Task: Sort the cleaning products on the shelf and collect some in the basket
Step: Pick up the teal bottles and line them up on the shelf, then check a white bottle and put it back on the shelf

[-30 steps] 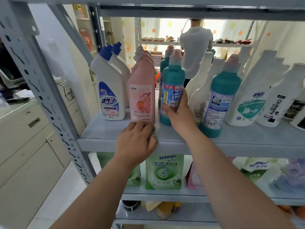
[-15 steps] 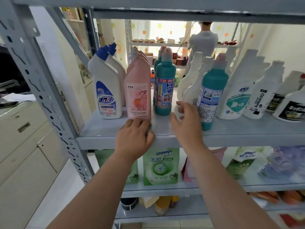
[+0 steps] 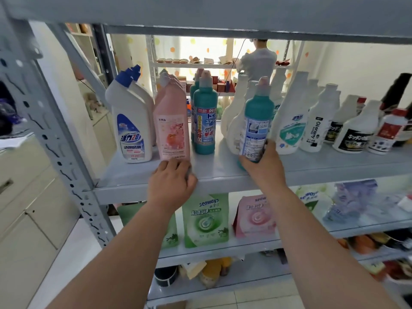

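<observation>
My right hand (image 3: 264, 165) grips the lower part of a teal bottle with a pink cap (image 3: 256, 121) at the front of the grey shelf (image 3: 138, 175). My left hand (image 3: 171, 181) rests on the shelf's front edge, fingers curled, just below a pink bottle (image 3: 172, 126). A white bottle with a blue cap (image 3: 129, 121) stands at the far left. Another teal bottle (image 3: 205, 117) stands right of the pink one, with more teal ones behind it. White bottles (image 3: 289, 121) fill the right side. No basket is in view.
Refill pouches, green (image 3: 205, 219) and pink (image 3: 254, 215), stand on the shelf below. The perforated upright post (image 3: 51, 134) bounds the left, with cabinets (image 3: 26, 215) beyond. A person (image 3: 258, 61) stands at a far rack. An upper shelf (image 3: 223, 12) hangs close overhead.
My right hand let go of the teal bottle beside the pink one, moved right and took hold of the other teal bottle. My left hand stayed on the shelf edge.
</observation>
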`<state>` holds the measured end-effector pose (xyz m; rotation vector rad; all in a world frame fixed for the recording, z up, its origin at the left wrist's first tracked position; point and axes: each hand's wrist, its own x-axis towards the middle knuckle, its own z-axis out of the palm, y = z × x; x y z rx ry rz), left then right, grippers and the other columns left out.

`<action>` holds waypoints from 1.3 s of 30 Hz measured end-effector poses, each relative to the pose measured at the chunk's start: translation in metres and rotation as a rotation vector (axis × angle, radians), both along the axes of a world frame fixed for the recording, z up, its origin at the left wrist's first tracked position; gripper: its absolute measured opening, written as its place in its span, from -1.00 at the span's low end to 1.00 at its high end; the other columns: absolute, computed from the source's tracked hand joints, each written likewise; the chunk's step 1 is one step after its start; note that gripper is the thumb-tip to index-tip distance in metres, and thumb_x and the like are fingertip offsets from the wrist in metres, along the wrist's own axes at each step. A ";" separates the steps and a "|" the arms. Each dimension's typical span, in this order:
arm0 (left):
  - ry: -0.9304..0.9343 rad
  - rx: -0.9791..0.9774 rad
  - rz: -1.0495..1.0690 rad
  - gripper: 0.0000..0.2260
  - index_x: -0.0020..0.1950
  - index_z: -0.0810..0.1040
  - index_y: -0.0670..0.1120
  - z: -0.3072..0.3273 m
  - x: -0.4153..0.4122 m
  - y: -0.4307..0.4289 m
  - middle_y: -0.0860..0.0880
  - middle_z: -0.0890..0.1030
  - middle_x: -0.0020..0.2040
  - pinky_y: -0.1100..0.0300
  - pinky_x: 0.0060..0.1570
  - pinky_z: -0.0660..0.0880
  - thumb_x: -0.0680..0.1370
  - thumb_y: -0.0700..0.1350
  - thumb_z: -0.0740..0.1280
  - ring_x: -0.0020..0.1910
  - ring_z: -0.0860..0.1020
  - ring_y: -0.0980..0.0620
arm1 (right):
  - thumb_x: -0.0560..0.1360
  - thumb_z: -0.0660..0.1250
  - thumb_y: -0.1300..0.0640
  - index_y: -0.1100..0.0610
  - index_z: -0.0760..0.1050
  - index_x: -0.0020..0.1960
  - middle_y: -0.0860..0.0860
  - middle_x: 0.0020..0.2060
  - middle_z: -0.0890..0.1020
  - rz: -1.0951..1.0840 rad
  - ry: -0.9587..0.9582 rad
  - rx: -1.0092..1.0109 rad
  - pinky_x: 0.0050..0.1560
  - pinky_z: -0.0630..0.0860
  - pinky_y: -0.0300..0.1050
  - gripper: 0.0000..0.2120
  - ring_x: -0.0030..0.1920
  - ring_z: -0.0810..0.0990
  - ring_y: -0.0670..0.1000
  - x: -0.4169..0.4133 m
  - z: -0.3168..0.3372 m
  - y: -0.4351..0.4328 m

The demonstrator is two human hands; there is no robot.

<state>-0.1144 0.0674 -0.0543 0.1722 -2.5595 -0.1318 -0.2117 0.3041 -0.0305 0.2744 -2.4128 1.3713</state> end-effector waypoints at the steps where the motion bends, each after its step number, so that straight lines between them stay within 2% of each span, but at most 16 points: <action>1: 0.000 0.001 0.000 -0.58 0.12 0.65 -0.07 0.001 0.001 0.000 -0.10 0.64 -0.01 0.02 -0.13 0.52 0.53 0.08 0.09 -0.04 0.57 -0.19 | 0.43 0.53 -0.15 -0.04 0.31 0.41 -0.01 0.29 0.59 0.021 -0.004 0.017 0.10 0.45 -0.10 -0.33 0.23 0.59 0.06 0.002 -0.001 -0.002; 5: -0.003 0.002 -0.002 -0.59 0.10 0.65 -0.06 0.001 0.001 0.000 -0.09 0.64 -0.01 0.03 -0.13 0.52 0.52 0.08 0.09 -0.05 0.57 -0.18 | 0.42 0.55 -0.11 -0.04 0.32 0.42 -0.05 0.31 0.60 0.157 -0.006 0.049 0.09 0.42 -0.19 -0.33 0.21 0.59 -0.02 0.010 0.000 -0.022; 11: -0.027 0.012 -0.005 -0.56 0.15 0.63 -0.04 0.003 0.002 0.000 -0.08 0.63 0.04 0.04 -0.08 0.52 0.53 0.10 0.06 0.00 0.56 -0.15 | 0.43 0.52 -0.17 0.01 0.29 0.41 0.02 0.33 0.61 0.259 -0.023 0.164 0.12 0.44 -0.14 -0.32 0.25 0.62 0.10 0.002 0.008 -0.060; 16: 0.008 0.005 0.006 -0.59 0.09 0.66 -0.07 0.002 0.003 0.002 -0.10 0.64 -0.03 0.04 -0.16 0.51 0.51 0.07 0.10 -0.07 0.57 -0.18 | 0.46 0.51 -0.13 -0.02 0.29 0.43 -0.01 0.36 0.59 0.295 -0.047 0.127 0.17 0.42 -0.14 -0.34 0.29 0.60 0.08 -0.009 0.008 -0.075; 22: 0.016 0.010 0.037 -0.60 0.11 0.68 -0.03 0.001 0.001 0.003 -0.08 0.65 -0.01 0.05 -0.18 0.51 0.50 0.07 0.13 -0.06 0.58 -0.19 | 0.45 0.51 -0.13 -0.09 0.30 0.38 -0.06 0.35 0.59 0.351 -0.077 0.084 0.24 0.47 -0.04 -0.39 0.30 0.58 0.05 -0.021 0.008 -0.080; 26: -0.011 0.022 0.047 -0.56 0.18 0.66 -0.01 0.003 0.003 0.004 -0.06 0.65 0.06 0.03 -0.13 0.53 0.52 0.10 0.10 0.00 0.58 -0.17 | 0.49 0.47 -0.15 -0.12 0.30 0.44 -0.08 0.37 0.57 0.387 -0.120 0.098 0.27 0.45 -0.04 -0.39 0.32 0.56 0.03 -0.026 0.010 -0.081; 28: -0.018 0.029 0.050 -0.52 0.22 0.66 -0.01 0.004 0.004 0.005 -0.05 0.65 0.10 0.03 -0.07 0.54 0.52 0.11 0.07 0.05 0.57 -0.17 | 0.49 0.47 -0.15 -0.11 0.35 0.44 -0.09 0.36 0.58 0.434 -0.157 0.119 0.23 0.43 -0.10 -0.41 0.32 0.57 0.01 -0.028 0.010 -0.076; 30: -0.024 0.036 0.064 -0.49 0.26 0.65 -0.01 0.006 0.005 0.007 -0.04 0.64 0.15 0.02 -0.02 0.53 0.52 0.13 0.04 0.10 0.57 -0.17 | 0.51 0.44 -0.16 -0.07 0.38 0.46 -0.08 0.35 0.59 0.471 -0.167 0.211 0.19 0.40 -0.16 -0.42 0.32 0.58 0.00 -0.029 0.009 -0.059; 32: -0.033 0.048 0.104 -0.53 0.26 0.65 0.00 0.006 0.007 0.012 -0.04 0.64 0.19 0.02 0.00 0.52 0.55 0.11 0.07 0.11 0.58 -0.15 | 0.57 0.36 -0.15 -0.01 0.42 0.49 -0.01 0.34 0.59 0.481 -0.109 0.413 0.18 0.40 -0.18 -0.46 0.31 0.57 0.03 -0.031 0.005 -0.028; 34: -0.041 0.101 0.191 -0.66 0.23 0.63 0.00 0.008 0.007 0.021 -0.04 0.63 0.17 0.05 -0.07 0.47 0.59 0.06 0.17 0.05 0.60 -0.13 | 0.62 0.30 -0.06 0.00 0.55 0.38 0.02 0.28 0.63 0.498 0.048 0.591 0.22 0.45 -0.14 -0.63 0.27 0.58 0.07 -0.039 0.001 0.011; 36: -0.028 0.159 0.248 -0.75 0.17 0.61 0.01 0.011 0.005 0.043 -0.02 0.61 0.08 0.10 -0.17 0.38 0.59 0.04 0.24 -0.04 0.59 -0.10 | 0.63 0.26 -0.07 -0.06 0.63 0.26 -0.04 0.21 0.66 0.499 0.154 0.664 0.21 0.51 -0.06 -0.72 0.22 0.58 0.04 -0.051 0.002 0.050; 37: -0.023 0.189 0.240 -0.77 0.17 0.60 0.03 0.012 0.002 0.061 0.00 0.60 0.06 0.11 -0.18 0.36 0.59 0.04 0.26 -0.05 0.59 -0.08 | 0.62 0.23 -0.12 -0.09 0.64 0.24 -0.08 0.20 0.67 0.481 0.185 0.689 0.18 0.53 -0.06 -0.70 0.20 0.58 0.02 -0.057 0.004 0.066; 39: 0.007 0.318 0.144 -0.73 0.27 0.55 0.07 0.017 -0.011 0.100 0.04 0.58 0.16 0.12 -0.11 0.39 0.58 0.02 0.31 0.02 0.59 -0.04 | 0.57 0.13 -0.20 -0.09 0.65 0.22 -0.10 0.16 0.68 0.456 0.249 0.723 0.10 0.58 -0.04 -0.58 0.15 0.61 0.01 -0.068 0.008 0.088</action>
